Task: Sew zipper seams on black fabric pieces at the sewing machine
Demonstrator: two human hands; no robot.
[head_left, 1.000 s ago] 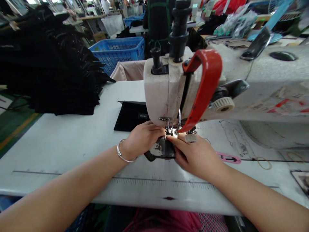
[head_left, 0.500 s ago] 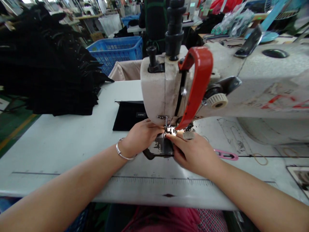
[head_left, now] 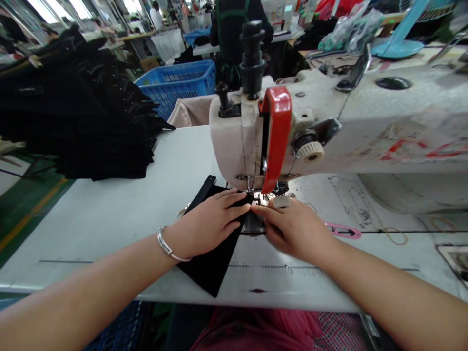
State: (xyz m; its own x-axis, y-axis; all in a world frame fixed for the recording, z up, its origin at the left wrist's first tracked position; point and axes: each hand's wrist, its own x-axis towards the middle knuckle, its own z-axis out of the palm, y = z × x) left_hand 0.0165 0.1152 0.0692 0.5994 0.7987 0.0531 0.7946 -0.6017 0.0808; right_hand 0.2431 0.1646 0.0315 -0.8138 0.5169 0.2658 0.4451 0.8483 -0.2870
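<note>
A black fabric piece (head_left: 215,263) lies turned at an angle on the table, one corner at the needle area of the white sewing machine (head_left: 228,141). Flat on top of this fabric rests my left hand (head_left: 208,222), fingers spread and fingertips beside the presser foot. My right hand (head_left: 296,224) is just right of the foot, its index fingertip touching the fabric's edge close to my left fingertips; its other fingers are bent and partly hidden. The red lever guard (head_left: 280,136) stands above the needle area.
Black garments (head_left: 80,112) are piled high at the left. Behind the table are a blue crate (head_left: 179,80) and a person in dark clothes (head_left: 234,29). A pink snips-like tool (head_left: 343,231) and a rubber band (head_left: 395,237) lie at the right.
The black fabric has turned and come toward the front edge, under my left hand. My left hand has shifted slightly left and its fingers have spread. My right hand has barely moved.
</note>
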